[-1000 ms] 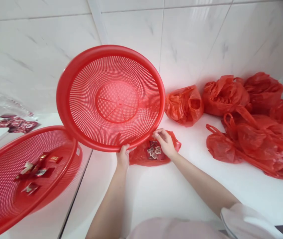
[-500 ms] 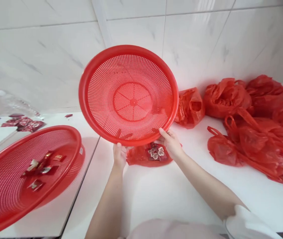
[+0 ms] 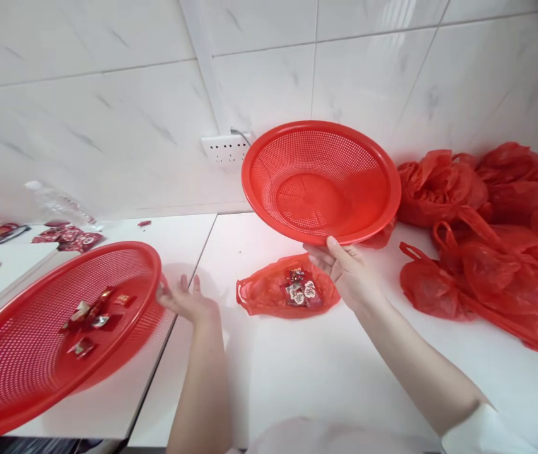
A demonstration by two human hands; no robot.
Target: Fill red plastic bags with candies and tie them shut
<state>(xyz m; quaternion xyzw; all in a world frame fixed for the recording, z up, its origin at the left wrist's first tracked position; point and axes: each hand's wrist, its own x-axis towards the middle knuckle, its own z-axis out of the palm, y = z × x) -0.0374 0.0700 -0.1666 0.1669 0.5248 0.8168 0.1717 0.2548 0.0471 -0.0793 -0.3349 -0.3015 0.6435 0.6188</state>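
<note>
My right hand point(image 3: 344, 268) grips the near rim of a red plastic mesh basket point(image 3: 316, 195), thumb on the rim and fingers beneath. The basket is tilted toward me, held above the table near the wall, and nothing lies in it. My left hand point(image 3: 188, 299) is open with fingers apart, its tips at the right rim of a larger red mesh basket point(image 3: 150, 265). Several wrapped candies point(image 3: 91, 321) lie inside that larger basket. Between my hands, a red plastic bag point(image 3: 266, 287) lies flat on the table with small wrapped packets point(image 3: 299, 290) at its mouth.
Several filled red plastic bags point(image 3: 481, 271) are piled at the right. A clear plastic bottle point(image 3: 63, 205) and red packets point(image 3: 67, 238) lie at the back left. A power socket point(image 3: 226, 149) is on the tiled wall. A seam runs between two white tabletops point(image 3: 278, 378).
My left hand has let go of the smaller basket and moved left to the larger one. My right hand has carried the smaller basket rightward, uncovering the socket and the flat bag.
</note>
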